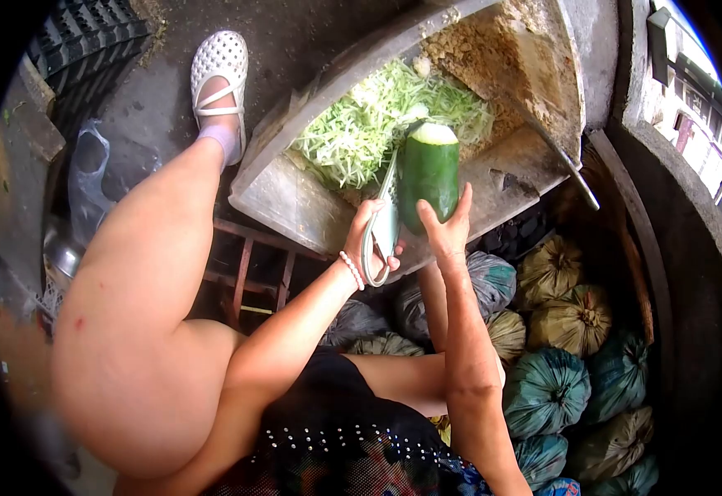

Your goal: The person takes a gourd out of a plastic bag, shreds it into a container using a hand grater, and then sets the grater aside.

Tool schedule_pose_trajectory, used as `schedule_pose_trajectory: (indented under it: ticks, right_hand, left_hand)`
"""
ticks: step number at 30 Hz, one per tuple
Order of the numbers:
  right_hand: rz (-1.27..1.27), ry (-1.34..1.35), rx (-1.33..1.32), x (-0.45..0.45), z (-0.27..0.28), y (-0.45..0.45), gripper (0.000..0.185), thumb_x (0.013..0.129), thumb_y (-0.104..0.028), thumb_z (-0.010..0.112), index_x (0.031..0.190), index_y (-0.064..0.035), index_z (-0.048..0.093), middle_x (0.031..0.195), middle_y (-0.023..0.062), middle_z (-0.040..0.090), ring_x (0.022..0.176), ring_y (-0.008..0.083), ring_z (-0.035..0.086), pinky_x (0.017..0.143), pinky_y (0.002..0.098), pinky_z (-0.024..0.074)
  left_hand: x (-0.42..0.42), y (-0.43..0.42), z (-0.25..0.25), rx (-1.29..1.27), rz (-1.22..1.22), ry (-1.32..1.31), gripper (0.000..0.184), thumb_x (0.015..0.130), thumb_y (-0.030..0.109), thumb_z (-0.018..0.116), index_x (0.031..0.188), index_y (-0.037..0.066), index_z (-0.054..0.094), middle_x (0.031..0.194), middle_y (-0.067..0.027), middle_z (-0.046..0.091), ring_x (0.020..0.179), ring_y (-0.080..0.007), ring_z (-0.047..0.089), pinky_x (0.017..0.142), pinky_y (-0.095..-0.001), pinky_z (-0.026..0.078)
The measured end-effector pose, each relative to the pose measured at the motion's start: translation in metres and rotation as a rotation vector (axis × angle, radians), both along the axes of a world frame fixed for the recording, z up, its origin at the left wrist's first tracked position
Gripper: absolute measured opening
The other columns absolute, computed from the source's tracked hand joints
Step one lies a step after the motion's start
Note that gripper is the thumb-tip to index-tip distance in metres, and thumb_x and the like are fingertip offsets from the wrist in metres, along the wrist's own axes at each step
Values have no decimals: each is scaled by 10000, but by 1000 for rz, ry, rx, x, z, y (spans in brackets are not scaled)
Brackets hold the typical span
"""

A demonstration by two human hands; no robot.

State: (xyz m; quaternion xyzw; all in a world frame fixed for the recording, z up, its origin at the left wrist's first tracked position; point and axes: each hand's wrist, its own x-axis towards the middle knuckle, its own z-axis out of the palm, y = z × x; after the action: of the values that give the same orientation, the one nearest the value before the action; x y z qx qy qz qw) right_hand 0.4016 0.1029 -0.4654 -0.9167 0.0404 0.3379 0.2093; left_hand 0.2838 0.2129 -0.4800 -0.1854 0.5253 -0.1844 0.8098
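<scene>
A thick dark-green gourd [431,175] stands over the trough, its far end cut to show pale flesh. My right hand [450,221] grips the near end of it, with fingers and thumb around the skin. Just left of the gourd, my left hand [371,248] is closed around a pale flat tool with a looped grip [386,221]; its narrow far part lies along the gourd's side. The exact kind of tool is unclear. Beyond both hands, shredded pale-green gourd [351,124] is heaped in the grey trough [274,194].
Brown crumbly matter [481,50] fills the trough's far right, with a metal rod [571,165] across its side. Several tied plastic sacks [547,390] lie at the lower right. A rusty metal frame [243,269] stands below the trough, and a clear plastic bag [90,186] lies left.
</scene>
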Motion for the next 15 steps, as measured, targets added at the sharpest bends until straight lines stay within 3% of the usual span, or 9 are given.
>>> schedule_pose_trajectory:
  ticks: [2,6,9,13,15]
  right_hand:
    - [36,-42,-8,-2,-2,2,1160,542,-384,909,1429,40,293,1284,269,520,1174,362,540,991,404,439]
    - [-36,-52,7,-3,0,15,1001,538,-325,895,1353,-6,408,1179,219,607,1074,326,606,919,400,477]
    - [11,-16,-100,14,22,31,784,541,-325,875,1185,-13,555,1003,192,677,931,319,663,837,399,510]
    - [315,121,-186,31,82,38,808,519,-360,851,1176,6,555,974,222,669,934,380,652,826,435,510]
    - [538,137,-188,29,116,25,946,502,-363,857,1262,58,483,1083,270,617,967,405,633,853,443,511]
  left_hand:
    - [1,0,0,-16,-12,-14,560,781,587,532,1079,113,522,823,-78,527,650,-220,542,451,-309,391]
    - [0,1,2,51,-47,-7,559,785,591,521,1064,107,545,811,-78,555,638,-218,555,441,-300,389]
    - [0,10,-8,57,27,-70,535,798,584,505,1046,114,563,803,-68,564,638,-218,562,431,-289,382]
    - [-1,18,-10,115,-14,-41,477,810,560,505,1032,144,573,790,-48,565,623,-205,558,405,-274,357]
    - [2,21,-11,138,-34,-53,471,811,556,505,1032,146,573,780,-45,563,622,-200,558,393,-269,346]
